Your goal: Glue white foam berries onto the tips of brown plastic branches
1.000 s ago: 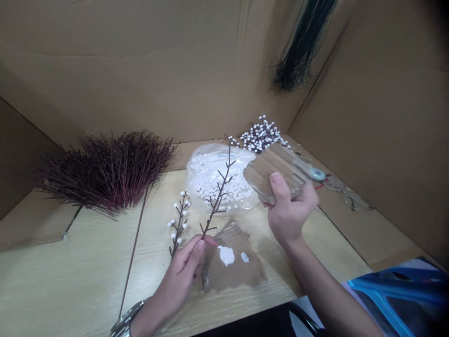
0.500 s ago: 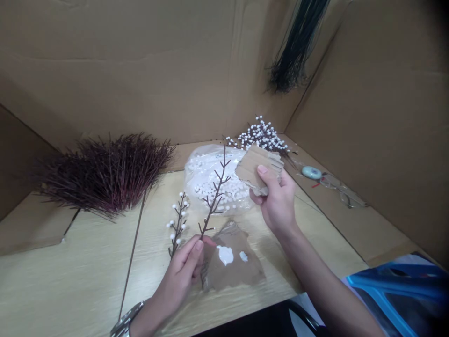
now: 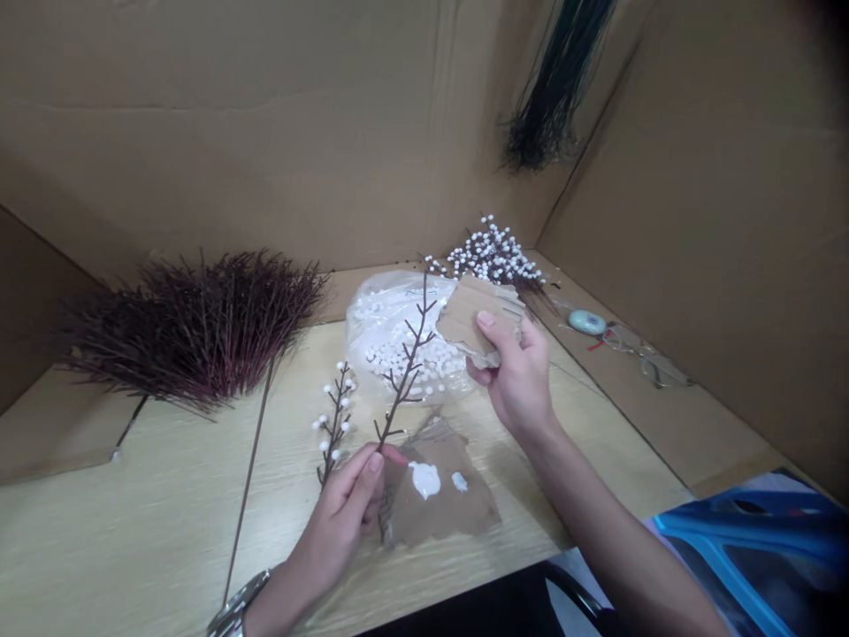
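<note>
My left hand (image 3: 348,500) pinches the lower end of a bare brown artificial twig (image 3: 409,363), which stands nearly upright with short side stems. My right hand (image 3: 517,372) grips a torn piece of cardboard (image 3: 468,314) between thumb and fingers, just right of the twig. Below lies another cardboard piece (image 3: 457,518) carrying a larger white glue blob (image 3: 425,479) and a smaller one. A reddish tip (image 3: 396,455) shows beside my left fingers; what it belongs to is hidden. Left of the twig rests a finished-looking twig with white berries (image 3: 335,425).
Behind my hands lies a clear plastic bag (image 3: 371,305) of white berries. A pile of berried twigs (image 3: 494,252) sits at the back, a large heap of bare twigs (image 3: 199,336) on the left. Dark wires (image 3: 557,97) hang above. A pale blue oval object (image 3: 586,322) lies right, beside eyeglasses (image 3: 653,358).
My right hand and its cardboard piece have shifted slightly left, nearer the twig. My left hand holds the twig almost still. The whole view has moved a little.
</note>
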Demonstrator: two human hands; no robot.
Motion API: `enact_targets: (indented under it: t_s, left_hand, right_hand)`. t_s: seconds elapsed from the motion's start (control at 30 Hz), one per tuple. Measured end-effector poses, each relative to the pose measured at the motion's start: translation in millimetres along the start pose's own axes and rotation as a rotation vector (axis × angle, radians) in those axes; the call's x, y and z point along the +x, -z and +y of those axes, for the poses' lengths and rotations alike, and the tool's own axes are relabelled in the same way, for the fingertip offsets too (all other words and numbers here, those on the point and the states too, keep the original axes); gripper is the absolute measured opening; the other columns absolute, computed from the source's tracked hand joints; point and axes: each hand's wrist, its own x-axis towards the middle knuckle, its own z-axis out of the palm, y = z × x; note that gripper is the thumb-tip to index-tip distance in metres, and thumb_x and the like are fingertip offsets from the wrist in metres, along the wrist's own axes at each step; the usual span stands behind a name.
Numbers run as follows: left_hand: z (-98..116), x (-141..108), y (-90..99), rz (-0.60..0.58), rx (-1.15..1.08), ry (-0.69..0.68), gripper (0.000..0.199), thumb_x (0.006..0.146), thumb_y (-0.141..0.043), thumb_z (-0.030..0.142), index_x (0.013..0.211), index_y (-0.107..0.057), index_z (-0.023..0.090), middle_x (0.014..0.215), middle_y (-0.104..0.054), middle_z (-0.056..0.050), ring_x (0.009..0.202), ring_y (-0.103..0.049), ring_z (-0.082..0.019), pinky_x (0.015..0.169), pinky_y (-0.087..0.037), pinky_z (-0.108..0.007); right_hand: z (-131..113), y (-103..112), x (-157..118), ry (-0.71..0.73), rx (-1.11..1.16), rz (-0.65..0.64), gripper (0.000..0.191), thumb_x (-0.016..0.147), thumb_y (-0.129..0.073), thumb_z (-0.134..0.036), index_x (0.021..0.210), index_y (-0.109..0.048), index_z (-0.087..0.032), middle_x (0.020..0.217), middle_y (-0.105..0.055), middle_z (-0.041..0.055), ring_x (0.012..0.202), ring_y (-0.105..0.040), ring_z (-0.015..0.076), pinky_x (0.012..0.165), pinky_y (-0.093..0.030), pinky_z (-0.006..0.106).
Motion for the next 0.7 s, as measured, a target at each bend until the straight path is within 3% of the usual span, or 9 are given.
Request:
enact_targets:
  t_s: [0.5, 0.7]
  left_hand:
    - [2.1, 0.6, -1.2, -0.003, -0.009, 0.015, 0.041, 0.101, -0.048, 0.056, 0.112, -0.061, 0.019, 0.067, -0.029, 0.008, 0.055, -0.025, -0.01, 0.048, -0.017, -0.023]
    - [2.2, 0.9, -1.4, -0.004, -0.004, 0.013, 0.042, 0.1, -0.048, 0.057, 0.112, -0.061, 0.019, 0.066, -0.029, 0.008, 0.055, -0.025, -0.01, 0.048, -0.017, -0.023]
  right_hand:
    - [-1.2, -0.1, -1.4, -0.031, -0.007, 0.027, 0.037, 0.07, -0.085, -0.044, 0.089, -0.063, -0.022, 0.076, -0.064, -0.0051, 0.05, -0.053, 0.0062, 0.036, -0.038, 0.013]
    - [-4.5, 0.4, 1.1, 0.048, 0.031, 0.06, 0.033, 0.072, -0.082, -0.041, 0.091, -0.062, -0.022, 0.079, -0.065, -0.0049, 0.048, -0.052, 0.0053, 0.034, -0.028, 0.013]
